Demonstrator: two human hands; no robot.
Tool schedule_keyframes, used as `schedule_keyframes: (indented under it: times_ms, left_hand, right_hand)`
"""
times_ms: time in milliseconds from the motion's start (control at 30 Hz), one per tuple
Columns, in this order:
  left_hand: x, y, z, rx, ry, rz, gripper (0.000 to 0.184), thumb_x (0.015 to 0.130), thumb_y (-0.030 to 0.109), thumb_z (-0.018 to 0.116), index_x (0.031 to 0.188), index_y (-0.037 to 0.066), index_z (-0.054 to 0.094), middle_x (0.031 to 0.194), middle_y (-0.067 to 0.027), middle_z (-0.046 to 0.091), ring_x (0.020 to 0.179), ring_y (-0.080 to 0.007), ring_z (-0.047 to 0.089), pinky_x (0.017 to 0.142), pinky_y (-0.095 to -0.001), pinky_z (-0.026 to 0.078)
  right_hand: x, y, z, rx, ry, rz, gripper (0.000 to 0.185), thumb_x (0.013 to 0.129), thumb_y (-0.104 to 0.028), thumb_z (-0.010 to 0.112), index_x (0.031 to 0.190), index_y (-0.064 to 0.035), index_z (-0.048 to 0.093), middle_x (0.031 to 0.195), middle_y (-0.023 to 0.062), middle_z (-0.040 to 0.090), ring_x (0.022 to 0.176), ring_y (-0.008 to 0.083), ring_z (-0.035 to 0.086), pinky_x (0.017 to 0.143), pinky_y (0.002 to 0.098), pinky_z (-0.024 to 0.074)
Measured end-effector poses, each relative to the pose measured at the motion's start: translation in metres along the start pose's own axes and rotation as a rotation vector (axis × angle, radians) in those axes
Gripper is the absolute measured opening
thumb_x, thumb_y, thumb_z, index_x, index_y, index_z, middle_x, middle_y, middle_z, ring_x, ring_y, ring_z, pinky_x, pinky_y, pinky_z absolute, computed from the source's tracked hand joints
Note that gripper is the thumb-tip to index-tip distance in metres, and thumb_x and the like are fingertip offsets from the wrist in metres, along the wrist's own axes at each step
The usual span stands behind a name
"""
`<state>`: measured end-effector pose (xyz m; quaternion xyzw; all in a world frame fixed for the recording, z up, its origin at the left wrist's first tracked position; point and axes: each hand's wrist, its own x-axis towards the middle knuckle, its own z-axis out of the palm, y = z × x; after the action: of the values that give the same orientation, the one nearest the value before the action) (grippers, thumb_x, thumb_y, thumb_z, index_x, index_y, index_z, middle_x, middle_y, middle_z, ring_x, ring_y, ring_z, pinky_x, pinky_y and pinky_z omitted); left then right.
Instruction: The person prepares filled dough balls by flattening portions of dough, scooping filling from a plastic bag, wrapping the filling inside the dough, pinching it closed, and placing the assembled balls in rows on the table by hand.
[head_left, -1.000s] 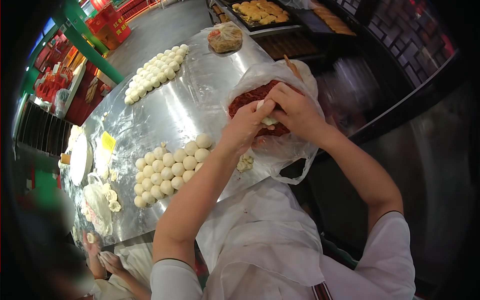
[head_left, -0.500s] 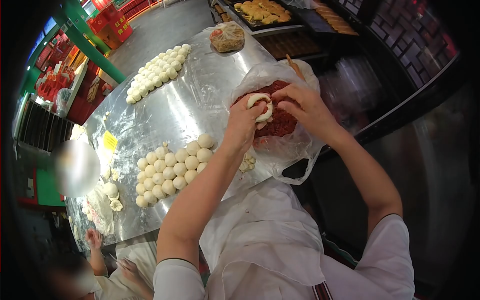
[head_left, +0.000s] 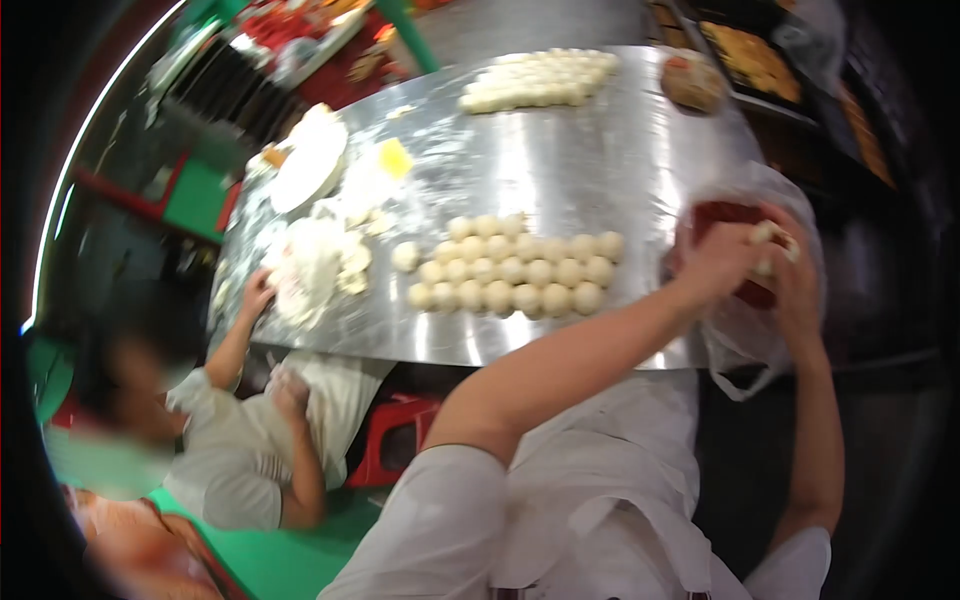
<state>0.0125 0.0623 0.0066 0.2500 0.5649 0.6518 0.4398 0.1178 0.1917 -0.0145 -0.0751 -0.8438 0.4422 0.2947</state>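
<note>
My left hand (head_left: 724,262) is closed around a piece of white dough (head_left: 768,242), held over the bag of filling. Against the far side of the same dough, the fingers of my right hand (head_left: 797,278) are curled in; motion blur softens their tips. Beneath both hands, the dark red filling (head_left: 722,212) lies in a clear plastic bag (head_left: 742,345) at the table's right end. Several rows of round dough balls (head_left: 528,270) sit on the steel table to the left of my hands.
More dough pieces (head_left: 540,80) stand in rows at the far edge of the steel table (head_left: 430,340). A tied bag (head_left: 692,82) is at the far right corner. To the left are a yellow scraper (head_left: 395,158), floury dough (head_left: 305,260) and a co-worker's hand (head_left: 257,293).
My view has swung left, bringing the co-worker and a red stool into sight. My right hand has moved from the filling to the dough in my left hand.
</note>
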Motion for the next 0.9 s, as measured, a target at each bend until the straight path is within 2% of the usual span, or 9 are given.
schedule_keyframes:
  times_ms: [67, 167, 300, 400, 467, 600, 667, 767, 900]
  left_hand:
    - [0.027, -0.037, 0.000, -0.578, -0.283, 0.144, 0.023, 0.092, 0.005, 0.056, 0.110, -0.005, 0.068, 0.103, -0.0115, 0.067, 0.094, -0.0199, 0.066, 0.080, -0.0340, 0.058]
    - [0.018, -0.032, 0.001, -0.477, -0.226, 0.120, 0.023, 0.091, 0.002, 0.055, 0.108, -0.009, 0.066, 0.098, -0.0134, 0.067, 0.088, -0.0211, 0.069, 0.081, -0.0323, 0.058]
    - [0.023, -0.035, 0.000, -0.293, -0.134, 0.117, 0.023, 0.090, 0.000, 0.053, 0.108, -0.008, 0.066, 0.094, -0.0125, 0.067, 0.083, -0.0233, 0.070, 0.082, -0.0317, 0.058]
    - [0.040, -0.057, -0.004, -0.273, -0.193, 0.144, 0.022, 0.093, 0.006, 0.053, 0.106, -0.007, 0.065, 0.093, -0.0120, 0.067, 0.085, -0.0235, 0.071, 0.085, -0.0329, 0.057]
    - [0.025, -0.037, -0.003, -0.595, -0.185, -0.027, 0.029, 0.101, 0.021, 0.052, 0.103, -0.004, 0.066, 0.094, -0.0123, 0.067, 0.084, -0.0218, 0.069, 0.086, -0.0330, 0.055]
    - [0.017, -0.032, 0.000, -0.619, -0.169, 0.016, 0.047, 0.104, 0.040, 0.050, 0.109, -0.004, 0.064, 0.102, -0.0148, 0.066, 0.094, -0.0246, 0.069, 0.086, -0.0339, 0.055]
    - [0.016, -0.031, 0.002, -0.394, -0.264, -0.078, 0.060, 0.104, 0.052, 0.048, 0.119, -0.005, 0.060, 0.113, -0.0156, 0.063, 0.103, -0.0259, 0.067, 0.093, -0.0349, 0.052]
    - [0.006, -0.012, 0.014, -0.235, -0.134, -0.220, 0.062, 0.103, 0.055, 0.047, 0.123, -0.002, 0.059, 0.113, -0.0145, 0.065, 0.106, -0.0263, 0.067, 0.103, -0.0359, 0.047]
    - [0.026, -0.036, 0.019, -0.335, -0.119, -0.226, 0.065, 0.103, 0.057, 0.044, 0.125, -0.002, 0.061, 0.112, -0.0178, 0.070, 0.104, -0.0264, 0.069, 0.110, -0.0355, 0.040]
  right_hand:
    - [0.001, 0.010, -0.010, -0.004, -0.040, 0.020, 0.039, 0.106, -0.020, 0.045, 0.137, 0.0018, 0.054, 0.139, 0.0147, 0.058, 0.132, 0.0253, 0.051, 0.113, 0.0355, 0.0362]
    - [0.004, -0.002, -0.014, 0.082, -0.113, 0.115, 0.037, 0.106, -0.017, 0.046, 0.136, 0.0027, 0.054, 0.139, 0.0148, 0.058, 0.133, 0.0262, 0.051, 0.113, 0.0368, 0.0356]
    - [0.006, -0.022, -0.007, -0.198, -0.125, -0.096, 0.028, 0.104, -0.013, 0.046, 0.124, 0.0009, 0.059, 0.134, 0.0150, 0.059, 0.127, 0.0289, 0.053, 0.109, 0.0370, 0.0385]
    - [0.006, -0.011, -0.010, -0.417, -0.120, -0.198, 0.021, 0.103, -0.011, 0.047, 0.115, 0.0003, 0.060, 0.124, 0.0158, 0.060, 0.118, 0.0307, 0.056, 0.103, 0.0382, 0.0414]
    - [0.006, -0.008, -0.010, -0.441, -0.117, -0.204, 0.018, 0.103, -0.011, 0.047, 0.110, 0.0002, 0.060, 0.118, 0.0161, 0.060, 0.114, 0.0314, 0.056, 0.100, 0.0393, 0.0426]
    - [-0.004, -0.018, -0.003, -0.428, -0.131, -0.203, 0.014, 0.102, -0.011, 0.050, 0.104, 0.0008, 0.057, 0.104, 0.0179, 0.057, 0.100, 0.0340, 0.056, 0.090, 0.0415, 0.0445]
    - [-0.005, -0.015, -0.004, -0.502, -0.152, -0.256, 0.013, 0.102, -0.011, 0.050, 0.102, 0.0003, 0.056, 0.101, 0.0178, 0.057, 0.095, 0.0347, 0.057, 0.085, 0.0414, 0.0455]
    - [-0.003, 0.019, -0.021, -0.651, -0.059, -0.228, 0.015, 0.101, -0.015, 0.053, 0.101, -0.0008, 0.054, 0.096, 0.0168, 0.055, 0.086, 0.0357, 0.056, 0.077, 0.0414, 0.0458]
    - [0.007, 0.021, -0.033, -0.499, -0.054, -0.099, 0.022, 0.101, -0.022, 0.057, 0.100, -0.0006, 0.053, 0.089, 0.0143, 0.055, 0.079, 0.0310, 0.056, 0.070, 0.0400, 0.0448]
